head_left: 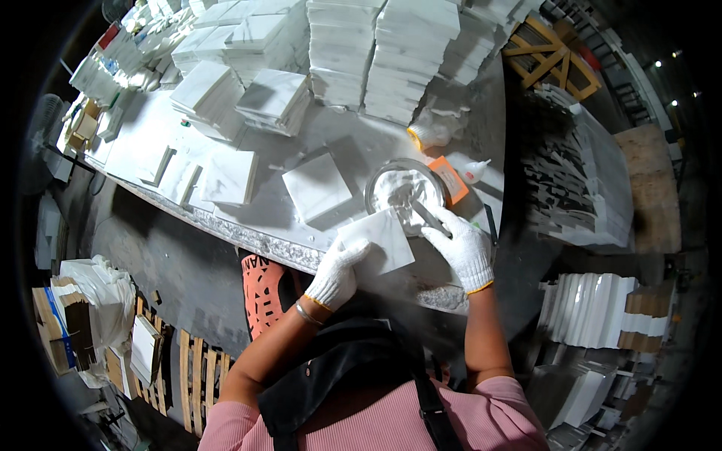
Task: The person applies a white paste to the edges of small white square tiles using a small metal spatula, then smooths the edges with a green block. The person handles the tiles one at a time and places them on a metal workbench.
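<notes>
My left hand (332, 272), in a white knit glove, grips the left edge of a square white marble tile (382, 242) tilted over the table's front edge. In my right hand (462, 248), gloved the same way, is a flat metal putty knife (429, 217). Its blade reaches into a round bowl (368, 194) of white paste (402, 186); the tip is hard to make out against the paste. Beside the bowl lie an orange block (449, 180) and a small white squeeze bottle (475, 171). Another square marble tile (317, 187) rests flat left of the bowl.
Tall stacks of marble tiles (410, 56) stand along the back of the worktable (278, 154). Lower tile piles (274, 101) and single tiles (228, 177) lie leftward. A spare white glove (432, 129) sits behind the bowl. Wooden pallets (197, 376) are on the floor at left.
</notes>
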`<state>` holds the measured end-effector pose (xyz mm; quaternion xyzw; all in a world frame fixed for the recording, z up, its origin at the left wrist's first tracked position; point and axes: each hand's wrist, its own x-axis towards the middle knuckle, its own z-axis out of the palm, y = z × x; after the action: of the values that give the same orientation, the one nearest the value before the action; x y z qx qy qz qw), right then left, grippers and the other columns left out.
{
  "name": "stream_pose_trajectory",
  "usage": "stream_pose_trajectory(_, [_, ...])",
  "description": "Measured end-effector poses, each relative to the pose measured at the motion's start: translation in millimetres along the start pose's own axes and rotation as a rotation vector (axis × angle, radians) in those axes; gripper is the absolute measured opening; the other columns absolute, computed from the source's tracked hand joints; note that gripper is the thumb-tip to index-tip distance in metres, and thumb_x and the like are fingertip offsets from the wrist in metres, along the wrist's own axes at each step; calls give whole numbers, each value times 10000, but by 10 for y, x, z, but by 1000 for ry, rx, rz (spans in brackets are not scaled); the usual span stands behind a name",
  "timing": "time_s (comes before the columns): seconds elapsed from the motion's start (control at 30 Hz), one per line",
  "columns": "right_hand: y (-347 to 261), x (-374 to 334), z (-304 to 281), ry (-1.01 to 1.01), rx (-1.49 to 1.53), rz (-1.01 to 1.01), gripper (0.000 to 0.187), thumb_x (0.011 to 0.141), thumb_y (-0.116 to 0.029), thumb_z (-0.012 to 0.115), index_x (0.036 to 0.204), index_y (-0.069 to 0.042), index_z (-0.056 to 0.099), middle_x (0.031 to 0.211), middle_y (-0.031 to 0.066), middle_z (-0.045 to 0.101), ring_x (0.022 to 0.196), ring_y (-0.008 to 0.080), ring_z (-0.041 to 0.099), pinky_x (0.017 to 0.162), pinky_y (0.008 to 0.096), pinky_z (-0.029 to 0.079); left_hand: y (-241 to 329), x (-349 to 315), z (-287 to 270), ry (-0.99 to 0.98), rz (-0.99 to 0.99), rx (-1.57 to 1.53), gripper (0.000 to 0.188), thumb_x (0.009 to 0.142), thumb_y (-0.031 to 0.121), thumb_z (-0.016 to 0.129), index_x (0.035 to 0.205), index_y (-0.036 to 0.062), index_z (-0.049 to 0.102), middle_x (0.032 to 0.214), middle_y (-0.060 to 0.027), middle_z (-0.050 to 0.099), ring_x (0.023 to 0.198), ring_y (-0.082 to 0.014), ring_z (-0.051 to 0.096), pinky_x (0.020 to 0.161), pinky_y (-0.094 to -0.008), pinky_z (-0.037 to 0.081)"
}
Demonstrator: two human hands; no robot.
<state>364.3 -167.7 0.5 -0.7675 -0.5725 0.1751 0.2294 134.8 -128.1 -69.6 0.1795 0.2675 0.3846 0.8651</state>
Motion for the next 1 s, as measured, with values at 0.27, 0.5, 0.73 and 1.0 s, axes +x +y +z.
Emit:
stream_pose_trajectory(0.27, [64, 141, 1, -6, 314, 34, 248, 881, -167, 710, 1108, -70, 733, 981, 129, 745, 860, 222, 729, 742, 314, 550, 110, -34, 37, 21, 4, 48, 490, 918, 100, 649, 1372, -1, 495, 1262, -84, 613, 1121, -205, 603, 979, -358, 502])
stream_pose_trajectory(0.5, [58, 209, -34, -184, 582, 319, 252, 899, -130, 680, 1119, -20, 734, 882, 69, 743, 719, 76, 631, 624, 225, 491, 176, -36, 81, 53, 51, 94, 436, 929, 81, 643, 1341, 4, 525, 1240, -72, 623, 1137, -188, 584, 1004, -342, 454])
stream_pose_trajectory(0.73, [-214, 84, -87, -42, 726, 272, 247, 903, -108, 680, 1129, -24, 735, 937, 50, 741, 719, 65, 624, 615, 209, 493, 206, -5, 93, 58, 55, 129, 448, 926, 117, 658, 1343, 13, 532, 1239, -67, 625, 1150, -188, 571, 1009, -347, 442])
stream_pose_trajectory(1.0, [-241, -14, -21, 116, 479, 30, 213, 878, -73, 706, 1083, -24, 736, 1011, 122, 748, 900, 213, 715, 780, 310, 551, 190, 20, 133, 73, 82, 170, 462, 916, 135, 673, 1340, 8, 540, 1239, -66, 626, 1150, -186, 573, 1009, -346, 441])
